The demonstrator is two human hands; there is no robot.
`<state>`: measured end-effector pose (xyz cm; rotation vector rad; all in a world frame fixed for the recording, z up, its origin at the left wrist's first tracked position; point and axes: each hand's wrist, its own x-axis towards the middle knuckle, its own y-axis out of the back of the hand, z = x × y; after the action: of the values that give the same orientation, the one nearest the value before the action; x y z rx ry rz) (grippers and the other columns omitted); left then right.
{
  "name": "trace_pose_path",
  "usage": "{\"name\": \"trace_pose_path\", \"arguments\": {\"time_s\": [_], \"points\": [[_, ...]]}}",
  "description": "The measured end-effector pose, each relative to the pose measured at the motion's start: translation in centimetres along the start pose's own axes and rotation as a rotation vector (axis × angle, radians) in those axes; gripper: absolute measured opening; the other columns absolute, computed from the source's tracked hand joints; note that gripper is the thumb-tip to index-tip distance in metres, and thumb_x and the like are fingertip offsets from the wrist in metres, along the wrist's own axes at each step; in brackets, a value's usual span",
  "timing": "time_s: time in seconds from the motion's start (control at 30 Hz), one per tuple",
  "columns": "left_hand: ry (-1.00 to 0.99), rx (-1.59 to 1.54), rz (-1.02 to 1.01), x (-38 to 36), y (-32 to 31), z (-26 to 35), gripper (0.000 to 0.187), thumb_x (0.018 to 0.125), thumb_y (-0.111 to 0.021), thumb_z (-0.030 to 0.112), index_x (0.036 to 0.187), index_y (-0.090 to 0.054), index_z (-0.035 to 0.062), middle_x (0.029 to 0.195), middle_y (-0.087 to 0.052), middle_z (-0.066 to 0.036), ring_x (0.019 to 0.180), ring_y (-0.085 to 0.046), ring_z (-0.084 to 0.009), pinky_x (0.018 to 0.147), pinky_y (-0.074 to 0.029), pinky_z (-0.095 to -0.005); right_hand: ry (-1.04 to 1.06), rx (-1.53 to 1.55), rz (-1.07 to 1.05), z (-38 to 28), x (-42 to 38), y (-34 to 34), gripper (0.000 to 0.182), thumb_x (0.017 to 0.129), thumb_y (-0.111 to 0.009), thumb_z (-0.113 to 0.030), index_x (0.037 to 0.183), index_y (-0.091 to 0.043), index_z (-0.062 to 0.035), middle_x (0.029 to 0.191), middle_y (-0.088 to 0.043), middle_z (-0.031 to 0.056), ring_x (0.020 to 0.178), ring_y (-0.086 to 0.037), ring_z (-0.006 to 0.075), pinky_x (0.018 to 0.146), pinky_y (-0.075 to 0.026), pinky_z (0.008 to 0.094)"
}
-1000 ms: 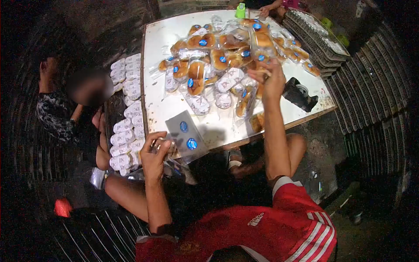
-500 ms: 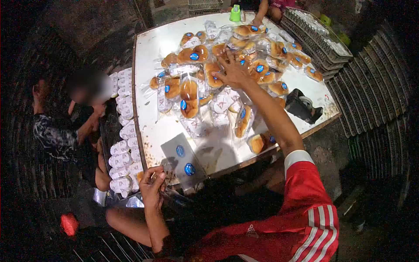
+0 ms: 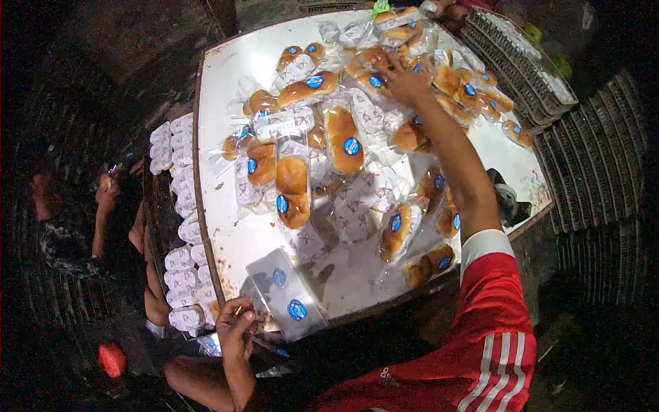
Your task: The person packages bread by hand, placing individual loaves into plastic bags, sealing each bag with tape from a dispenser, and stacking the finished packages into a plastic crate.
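Note:
My right hand (image 3: 406, 81) reaches over the heap, fingers stretched out and touching a bagged bread roll (image 3: 371, 63). More browned rolls in clear bags with blue oval labels lie around it, among them a long bagged roll (image 3: 343, 137) and another bagged roll (image 3: 293, 192). Near the table's front left corner my left hand (image 3: 235, 324) is closed, thumb and fingers pinched together; I cannot tell what is in them. Beside it lies a flat stack of clear plastic bags (image 3: 278, 261) printed with blue ovals.
The white table (image 3: 237, 69) has a worn, chipped edge. Rows of white-wrapped pieces (image 3: 182, 257) line its left side, where a person (image 3: 68, 226) sits. A black device (image 3: 508, 199) stands at the right edge. Stacked crates (image 3: 515, 65) and trays (image 3: 590, 151) fill the right side.
My right hand has moved farther across the heap, and several bagged rolls have shifted. My left hand stays by the bag stack. The view has shifted, and the person at left leans farther away.

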<state>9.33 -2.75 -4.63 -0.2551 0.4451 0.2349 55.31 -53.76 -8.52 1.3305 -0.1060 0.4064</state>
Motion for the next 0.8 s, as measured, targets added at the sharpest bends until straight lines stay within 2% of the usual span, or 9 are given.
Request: {"name": "trace_pose_path", "arguments": {"time_s": [0.13,0.2,0.33,0.37,0.43,0.57,0.67,0.7,0.8], "points": [[-0.020,-0.232,-0.080,1.0,1.0,-0.7,0.041,0.080,-0.073,0.003,0.119,-0.060,-0.0016,0.103,-0.062,-0.010,0.077,-0.060,-0.0147,0.063,-0.050,-0.0232,-0.196,-0.065,0.024,2.1,1.7,-0.9,0.080,0.090,-0.055,-0.064,0.156,-0.014,-0.0449,0.165,-0.011,0.0127,0.148,-0.021,0.0428,0.109,-0.023,0.0753],[-0.001,-0.373,-0.132,1.1,1.6,-0.3,0.046,0.081,-0.069,0.001,0.124,-0.055,-0.0048,0.110,-0.061,-0.014,0.093,-0.063,-0.0207,0.081,-0.056,-0.0282,-0.350,0.058,-0.017,2.5,1.9,-0.5,0.083,0.088,-0.056,-0.066,0.156,-0.011,-0.0458,0.165,-0.009,0.0152,0.149,-0.016,0.0452,0.109,-0.020,0.0759],[-0.040,-0.504,-0.102,0.7,3.2,0.0,0.044,0.081,-0.063,0.001,0.122,-0.053,-0.0094,0.122,-0.057,-0.022,0.113,-0.060,-0.0298,0.103,-0.052,-0.0387,-0.417,-0.027,-0.120,-0.6,-1.0,2.8,0.096,0.086,-0.063,-0.060,0.158,-0.018,-0.0156,0.160,-0.017,0.0278,0.146,-0.017,0.0505,0.112,-0.020,0.0713],[-0.020,-0.530,-0.114,0.6,4.1,-0.2,0.044,0.080,-0.062,0.002,0.121,-0.052,-0.0107,0.125,-0.055,-0.023,0.119,-0.057,-0.0317,0.106,-0.050,-0.0394,-0.287,-0.321,0.044,1.3,-1.0,-4.3,0.097,0.082,-0.063,-0.066,0.154,-0.029,-0.0107,0.156,-0.024,0.0312,0.142,-0.028,0.0517,0.113,-0.025,0.0650],[-0.025,-0.550,-0.118,0.3,4.7,-0.3,0.034,0.080,-0.059,0.005,0.110,-0.055,-0.0114,0.128,-0.052,-0.026,0.126,-0.052,-0.0364,0.110,-0.046,-0.0454,-0.265,-0.169,-0.189,-1.5,-6.1,2.1,0.090,0.082,-0.063,-0.064,0.149,-0.037,-0.0098,0.155,-0.028,0.0307,0.137,-0.036,0.0498,0.111,-0.030,0.0622],[0.086,-0.712,-0.225,-1.1,5.5,0.9,0.021,0.086,-0.060,0.009,0.099,-0.056,-0.0070,0.118,-0.059,-0.025,0.121,-0.056,-0.0366,0.107,-0.046,-0.0529,-0.310,0.022,-0.543,-1.0,-10.3,4.4,0.091,0.084,-0.055,-0.070,0.154,-0.031,-0.0172,0.151,-0.042,0.0231,0.138,-0.042,0.0415,0.107,-0.027,0.0730],[-0.050,-0.454,-0.134,-3.4,5.3,2.8,0.020,0.093,-0.058,0.012,0.105,-0.060,-0.0048,0.107,-0.065,-0.023,0.104,-0.066,-0.0389,0.101,-0.050,-0.0555,-0.304,-0.066,-0.617,-0.6,-10.8,8.1,0.080,0.085,-0.059,-0.063,0.146,-0.045,-0.0132,0.132,-0.061,0.0219,0.122,-0.059,0.0381,0.107,-0.036,0.0646],[-0.077,-0.405,-0.087,-4.0,5.4,3.2,0.023,0.097,-0.059,0.017,0.104,-0.060,-0.0053,0.105,-0.066,-0.021,0.102,-0.067,-0.0372,0.097,-0.053,-0.0541,-0.320,-0.131,-0.686,-1.2,-9.9,9.6,0.067,0.088,-0.061,-0.055,0.135,-0.056,-0.0086,0.128,-0.064,0.0208,0.116,-0.063,0.0372,0.105,-0.043,0.0548],[-0.206,-0.272,-0.064,-5.8,5.6,4.7,0.019,0.098,-0.057,0.011,0.102,-0.061,-0.0071,0.100,-0.068,-0.020,0.097,-0.069,-0.0344,0.092,-0.057,-0.0483,-0.062,0.172,-0.335,-8.8,-11.7,17.5,0.061,0.090,-0.062,-0.052,0.129,-0.061,-0.0050,0.128,-0.064,0.0198,0.115,-0.063,0.0362,0.102,-0.047,0.0473]]}}
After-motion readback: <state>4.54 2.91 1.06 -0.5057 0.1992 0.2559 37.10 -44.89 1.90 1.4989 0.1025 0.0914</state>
